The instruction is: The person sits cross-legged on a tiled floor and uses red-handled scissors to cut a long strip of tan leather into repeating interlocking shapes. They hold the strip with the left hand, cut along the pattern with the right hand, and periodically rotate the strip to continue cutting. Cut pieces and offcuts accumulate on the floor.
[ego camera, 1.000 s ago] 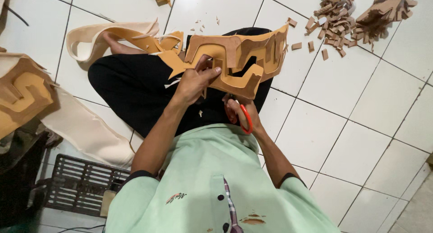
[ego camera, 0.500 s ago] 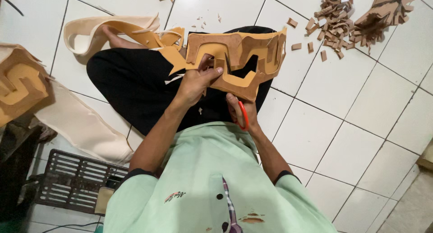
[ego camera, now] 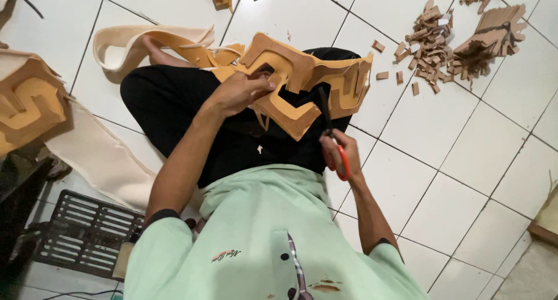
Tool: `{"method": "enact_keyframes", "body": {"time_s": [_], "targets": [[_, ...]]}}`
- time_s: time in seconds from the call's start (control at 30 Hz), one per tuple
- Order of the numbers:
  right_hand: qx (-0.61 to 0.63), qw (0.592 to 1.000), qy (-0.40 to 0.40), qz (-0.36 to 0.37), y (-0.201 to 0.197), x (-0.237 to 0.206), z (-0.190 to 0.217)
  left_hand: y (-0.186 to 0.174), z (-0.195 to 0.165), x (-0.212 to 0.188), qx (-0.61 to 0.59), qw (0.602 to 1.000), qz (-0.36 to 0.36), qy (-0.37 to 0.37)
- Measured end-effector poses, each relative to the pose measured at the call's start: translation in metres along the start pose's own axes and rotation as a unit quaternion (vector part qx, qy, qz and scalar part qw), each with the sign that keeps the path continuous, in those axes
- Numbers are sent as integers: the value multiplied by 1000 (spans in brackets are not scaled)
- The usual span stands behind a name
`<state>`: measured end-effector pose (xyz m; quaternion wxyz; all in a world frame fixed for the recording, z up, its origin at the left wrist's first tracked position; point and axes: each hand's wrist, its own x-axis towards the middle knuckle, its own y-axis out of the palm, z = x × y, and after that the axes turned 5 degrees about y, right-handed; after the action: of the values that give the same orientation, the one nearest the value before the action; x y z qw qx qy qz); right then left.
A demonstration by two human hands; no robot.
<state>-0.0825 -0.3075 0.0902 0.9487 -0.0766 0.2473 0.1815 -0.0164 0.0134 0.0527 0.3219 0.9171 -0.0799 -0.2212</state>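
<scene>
Foam, tan and cut into a zigzag outline [ego camera: 302,85], is held up over the lap, above black trousers [ego camera: 174,108] and clear of the tiled floor [ego camera: 442,137]. It looks to be several layers stacked, with thick, soft edges. The left hand [ego camera: 238,92] is clamped on the upper left part of the piece, thumb and fingers pinching through one of its notches. The right hand [ego camera: 337,155] is closed round the red handles of scissors [ego camera: 330,131], whose dark blades point up at the lower edge of the foam; whether the blades are biting in or just touching cannot be told. The piece seems light, since one hand carries it easily, and it looks springy rather than stiff, so the thin arms of the zigzag would likely flop or bend if held by their tips. A grip near the cut, on a broad section, should steady it best. The surface looks matt and unlikely to slip, though it may tear at narrow necks. Offcuts [ego camera: 430,41] lie scattered on the floor to the right, and another shape [ego camera: 29,105] lies at the left.
</scene>
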Motion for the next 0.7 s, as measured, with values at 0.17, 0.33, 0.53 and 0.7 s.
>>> {"method": "enact_keyframes", "body": {"time_s": [0.17, 0.33, 0.53, 0.7], "targets": [[-57, 993, -42, 96, -27, -6, 40, 7, -20, 0, 152, 986, 23, -61], [-228, 967, 56, 97, -20, 15, 78, 21, -26, -4, 142, 985, 94, 25], [-292, 941, 50, 161, -28, 34, 100, 11, -25, -8, 223, 974, 36, -12], [-234, 944, 45, 229, -60, 19, 111, 3, -21, -4, 211, 977, 20, -18]]}}
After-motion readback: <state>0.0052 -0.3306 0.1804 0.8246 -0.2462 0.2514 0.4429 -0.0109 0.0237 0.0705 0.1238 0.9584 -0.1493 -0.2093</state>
